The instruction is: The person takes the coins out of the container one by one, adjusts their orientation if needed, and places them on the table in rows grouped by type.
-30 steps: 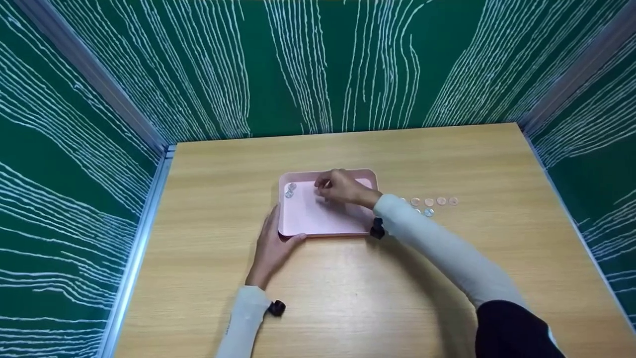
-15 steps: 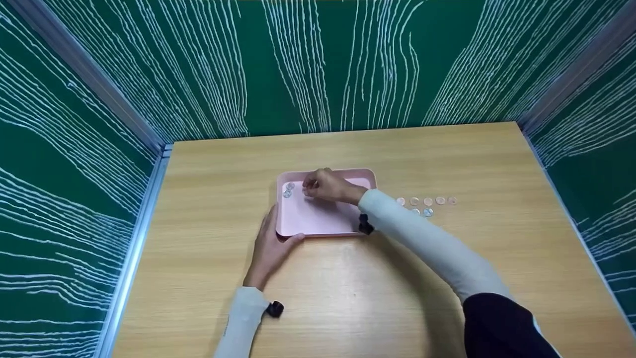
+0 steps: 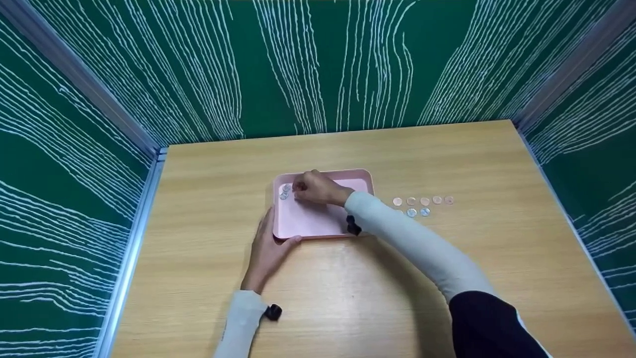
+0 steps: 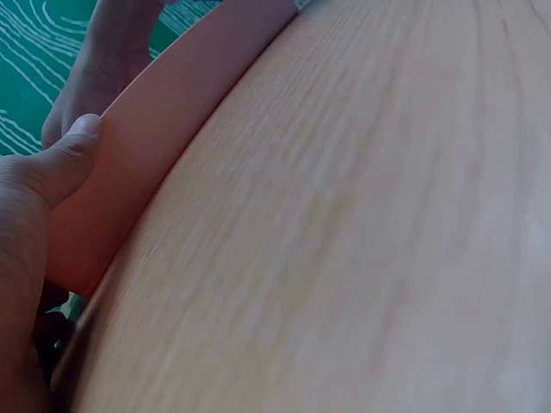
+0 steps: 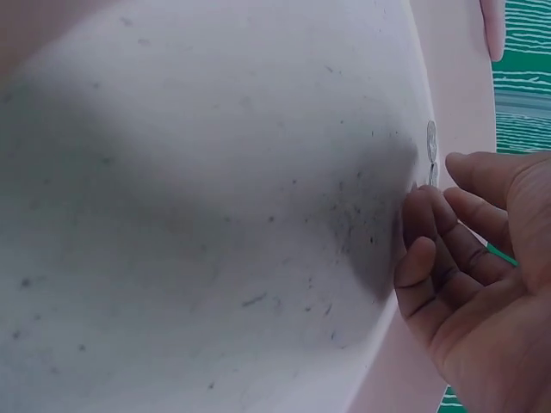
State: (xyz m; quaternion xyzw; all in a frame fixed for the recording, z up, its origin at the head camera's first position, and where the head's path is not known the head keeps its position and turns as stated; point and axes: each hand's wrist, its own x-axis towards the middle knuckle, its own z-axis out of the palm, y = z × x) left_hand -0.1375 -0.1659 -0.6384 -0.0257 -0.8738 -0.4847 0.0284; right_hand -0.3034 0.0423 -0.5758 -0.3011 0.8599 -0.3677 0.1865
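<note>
My left hand (image 3: 266,258) grips the near-left corner of a pink tray (image 3: 318,228). Its thumb (image 4: 71,159) presses on the tray's outer wall in the left wrist view, while the fingers lie along the left side. Two silvery coins (image 3: 284,195) lie together inside the tray near its far-left corner. My right hand (image 3: 320,189) hovers over the tray just right of them. In the right wrist view its thumb and forefinger stand apart, close to a coin (image 5: 432,142) seen nearly edge-on, and nothing shows between them. The other fingers are bent.
On the wooden table (image 3: 377,288), right of the tray, copper-coloured coins (image 3: 425,201) form a row. Silvery coins (image 3: 411,213) make a second row nearer me, partly hidden by the right sleeve (image 3: 402,223). Green walls (image 3: 348,64) with white lines enclose the table.
My right hand has moved left across the tray, up to the two coins. More of the coin rows shows beside the sleeve. The left hand keeps its hold on the tray corner.
</note>
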